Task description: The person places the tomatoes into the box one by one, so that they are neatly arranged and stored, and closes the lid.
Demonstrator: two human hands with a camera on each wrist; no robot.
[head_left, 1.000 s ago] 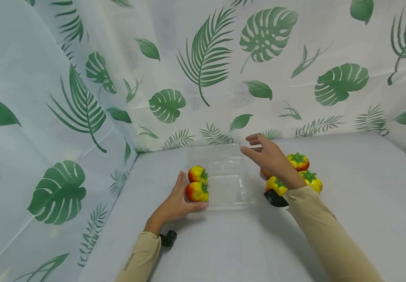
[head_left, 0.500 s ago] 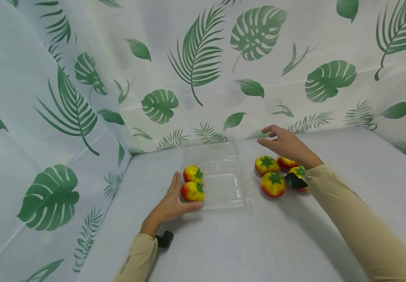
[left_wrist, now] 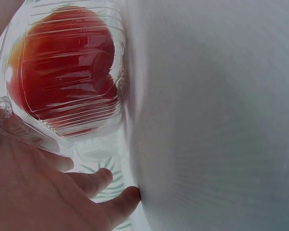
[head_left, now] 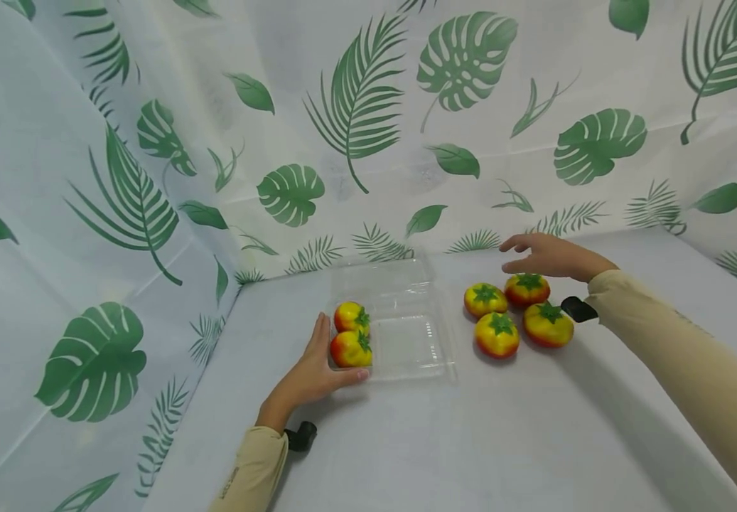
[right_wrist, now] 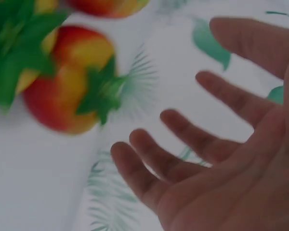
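Note:
A clear plastic clamshell box (head_left: pixel 406 341) stands with its lid (head_left: pixel 381 272) raised at the back. Two yellow-and-red fruits (head_left: pixel 351 348), persimmon-like with green leafy tops, lie tipped sideways in its left part. My left hand (head_left: pixel 307 373) rests against the box's left front corner, thumb along the front, fingers straight along the side. In the left wrist view, a red fruit (left_wrist: pixel 70 67) shows through the ribbed wall. My right hand (head_left: pixel 553 256), holding nothing, hovers just behind several similar fruits (head_left: pixel 526 290); its fingers are spread apart in the right wrist view.
The loose fruits sit close together on the white tabletop (head_left: pixel 438 441), right of the box. A white curtain (head_left: pixel 368 142) with a green leaf print hangs behind the table and along its left side. Each wrist carries a small black camera (head_left: pixel 302 436).
My right hand has moved right, away from the box and past the loose fruits, uncovering them. The left hand keeps its place at the box. The view has shifted slightly.

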